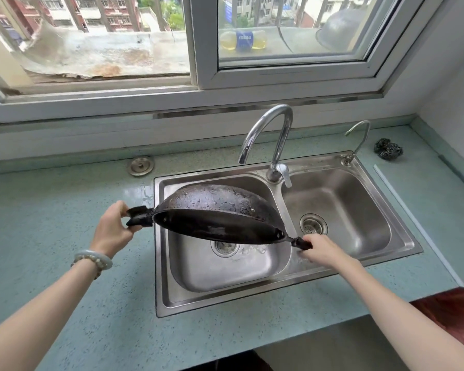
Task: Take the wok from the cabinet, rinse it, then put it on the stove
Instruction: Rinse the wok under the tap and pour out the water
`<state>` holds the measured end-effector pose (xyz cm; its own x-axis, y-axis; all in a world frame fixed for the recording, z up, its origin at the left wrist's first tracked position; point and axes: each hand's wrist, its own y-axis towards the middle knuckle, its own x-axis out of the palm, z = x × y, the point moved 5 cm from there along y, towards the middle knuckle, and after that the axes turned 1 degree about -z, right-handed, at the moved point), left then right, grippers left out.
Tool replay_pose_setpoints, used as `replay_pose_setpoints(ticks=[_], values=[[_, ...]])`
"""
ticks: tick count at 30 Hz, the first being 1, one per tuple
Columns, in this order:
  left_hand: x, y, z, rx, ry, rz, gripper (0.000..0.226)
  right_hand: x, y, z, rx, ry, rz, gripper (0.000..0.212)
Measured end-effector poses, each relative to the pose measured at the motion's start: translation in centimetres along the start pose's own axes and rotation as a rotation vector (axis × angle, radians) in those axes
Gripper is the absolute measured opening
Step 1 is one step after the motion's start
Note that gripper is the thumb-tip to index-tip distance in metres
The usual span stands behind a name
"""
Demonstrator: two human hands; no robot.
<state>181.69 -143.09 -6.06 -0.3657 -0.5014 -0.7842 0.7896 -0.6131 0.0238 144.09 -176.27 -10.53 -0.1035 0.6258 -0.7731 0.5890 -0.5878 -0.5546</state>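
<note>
Kitchen window (pixel 196 49) wall, with a pale green speckled desk (pixel 65 210) below it carrying a steel double sink (pixel 402 253). No stove is in view, so its direction cannot be stated.

Task item: the black wok (pixel 214 202) is held clear of the sink, above the left basin (pixel 198 274). It is tipped on edge, mouth facing the person and downward, with droplets on its outer shell. Its long axis runs handle to handle, from upper left to lower right.

Left hand (pixel 113 231): fingers (pixel 121 207) clamped round the left loop handle (pixel 140 216), over the desk just left of the sink rim. Right hand (pixel 324 250): fingers (pixel 310 238) closed round the right handle (pixel 303 243), above the divider between the basins and lower than the left. The wok lies wholly between the two sets of fingers; neither hand is nearer.

Judgement: rinsing looks done or nearly so, and this tilt appears to be draining. The coming lift requires levelling the wok and carrying it out sideways.

Obstructions: the main tap (pixel 273 135) arches just beyond the wok's far rim, beyond and between the fingers; no water visibly runs. A small side tap (pixel 359 135) stands beyond the right fingers. A steel scourer (pixel 388 148) lies farther right on the desk. A round metal drain cover (pixel 141 165) rests beyond the left fingers. Pale bracelets (pixel 94 259) sit on the left wrist.
</note>
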Motion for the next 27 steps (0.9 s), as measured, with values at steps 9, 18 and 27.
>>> replay_pose_setpoints(ticks=[9,18,27], values=[[-2.5,-1.1,0.6,0.017,-0.048,0.057,0.041,-2.6,-2.6,-2.2,0.009,-0.195,0.340,0.024],[-5.1,-0.9,3.0,0.099,-0.104,0.124,0.042,-5.5,-5.8,-2.9,0.016,-0.214,0.486,0.026],[-6.5,-0.5,5.2,0.194,-0.109,0.127,0.040,-6.6,-7.8,-2.8,0.031,-0.216,0.513,0.025]])
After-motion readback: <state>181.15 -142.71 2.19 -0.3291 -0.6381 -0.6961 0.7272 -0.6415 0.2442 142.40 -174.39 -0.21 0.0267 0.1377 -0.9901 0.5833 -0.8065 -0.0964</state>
